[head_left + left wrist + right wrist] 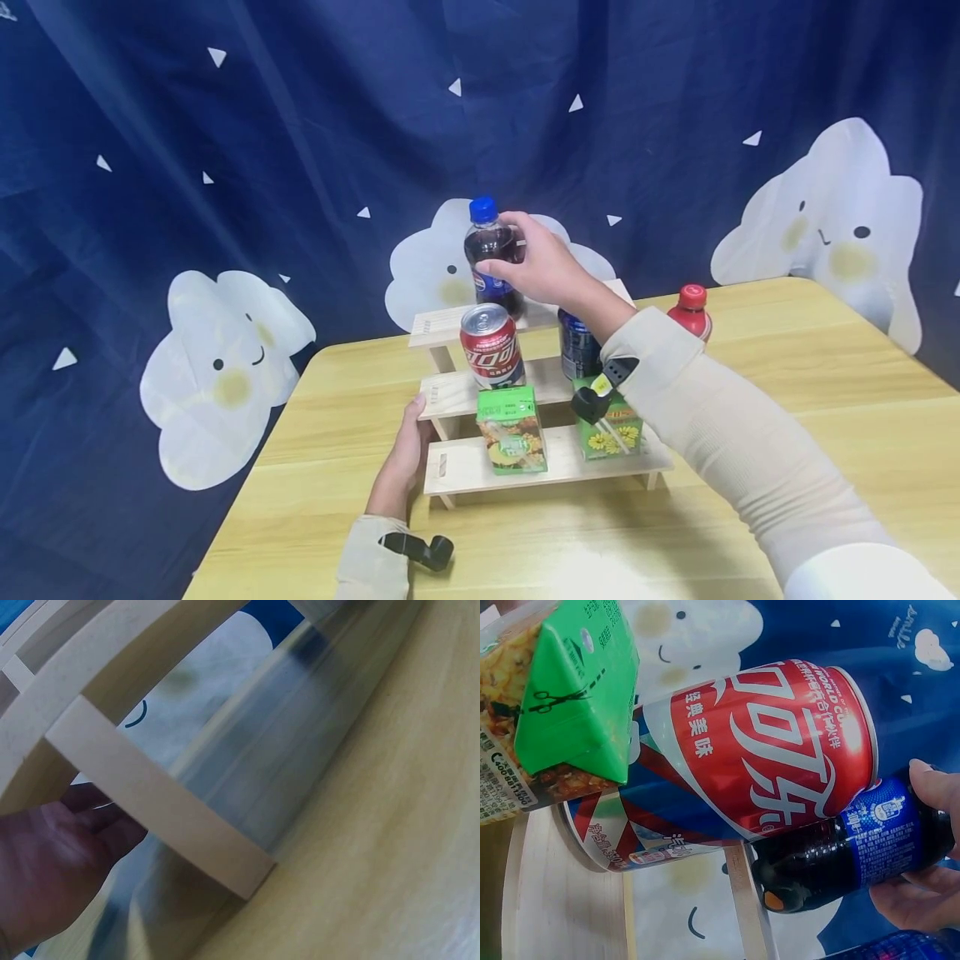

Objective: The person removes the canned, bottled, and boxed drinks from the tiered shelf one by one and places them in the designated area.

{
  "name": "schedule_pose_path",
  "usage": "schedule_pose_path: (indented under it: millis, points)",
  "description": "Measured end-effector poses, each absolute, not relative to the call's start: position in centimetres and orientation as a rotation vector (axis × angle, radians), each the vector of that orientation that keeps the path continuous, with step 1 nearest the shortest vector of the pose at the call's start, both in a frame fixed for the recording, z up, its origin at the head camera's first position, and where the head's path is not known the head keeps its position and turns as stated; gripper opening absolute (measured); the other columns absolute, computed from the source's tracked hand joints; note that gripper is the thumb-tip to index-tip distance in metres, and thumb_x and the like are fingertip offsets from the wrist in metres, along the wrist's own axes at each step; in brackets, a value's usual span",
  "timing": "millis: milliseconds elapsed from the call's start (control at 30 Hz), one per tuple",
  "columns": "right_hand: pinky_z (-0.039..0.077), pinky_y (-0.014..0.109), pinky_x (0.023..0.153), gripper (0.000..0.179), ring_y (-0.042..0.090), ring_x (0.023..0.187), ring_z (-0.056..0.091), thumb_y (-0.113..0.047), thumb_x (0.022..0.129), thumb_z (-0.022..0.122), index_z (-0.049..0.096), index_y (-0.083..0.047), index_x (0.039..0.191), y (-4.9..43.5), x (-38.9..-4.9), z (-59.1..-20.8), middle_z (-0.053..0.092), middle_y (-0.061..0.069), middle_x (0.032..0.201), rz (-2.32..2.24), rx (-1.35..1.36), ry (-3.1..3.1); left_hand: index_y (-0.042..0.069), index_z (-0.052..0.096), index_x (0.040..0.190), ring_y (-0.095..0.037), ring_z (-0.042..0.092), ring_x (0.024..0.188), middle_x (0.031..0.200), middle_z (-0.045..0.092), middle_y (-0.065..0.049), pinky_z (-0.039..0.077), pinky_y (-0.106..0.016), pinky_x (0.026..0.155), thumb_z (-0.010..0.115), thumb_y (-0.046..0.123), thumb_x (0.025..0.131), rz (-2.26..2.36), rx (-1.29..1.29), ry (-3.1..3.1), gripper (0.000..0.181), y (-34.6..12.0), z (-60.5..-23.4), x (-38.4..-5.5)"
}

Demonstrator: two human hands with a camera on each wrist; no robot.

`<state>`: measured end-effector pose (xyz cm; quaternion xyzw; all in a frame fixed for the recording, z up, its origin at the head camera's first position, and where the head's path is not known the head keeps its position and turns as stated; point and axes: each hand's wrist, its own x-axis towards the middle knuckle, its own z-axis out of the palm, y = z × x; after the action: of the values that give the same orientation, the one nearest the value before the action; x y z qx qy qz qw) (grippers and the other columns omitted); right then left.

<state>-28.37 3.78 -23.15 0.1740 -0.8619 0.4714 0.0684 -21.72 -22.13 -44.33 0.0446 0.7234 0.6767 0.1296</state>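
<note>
My right hand point(543, 262) grips a cola bottle point(491, 244) with a blue cap and blue label, thumb and fingers around its sides. The bottle is nearly upright at the top tier of a three-tier wooden stand point(480, 479); whether its base touches the wood I cannot tell. In front of it, a red cola can point(780, 742) stands on the middle tier. My left hand point(405, 454) holds the stand's left end at the middle tier. In the left wrist view, its fingers point(112, 832) curl in behind a wooden leg.
On the lowest tier stand a green-topped drink carton point(513, 433) and another green carton point(611, 433), partly behind my right wrist. A dark blue can point(577, 350) is on the middle tier. A red-capped bottle point(692, 312) stands right of the stand on the wooden table point(810, 400).
</note>
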Motion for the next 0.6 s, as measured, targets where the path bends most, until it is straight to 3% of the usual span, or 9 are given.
schedule_pose_path:
  millis: [600]
  points:
    - [0.044,0.047,0.097,0.072,0.029,0.126,0.048,-0.037,0.085,0.069,0.032,-0.018,0.144,5.1,-28.3,-23.1,0.045,0.009,0.140,1.390,0.499,-2.600,0.018,0.017,0.150,-0.040,0.037,0.129,0.144,0.033,-0.022,0.033,-0.053,0.103,0.003,0.059,0.095,1.979,0.142,2.108,0.069,-22.1,-44.4,-21.9]
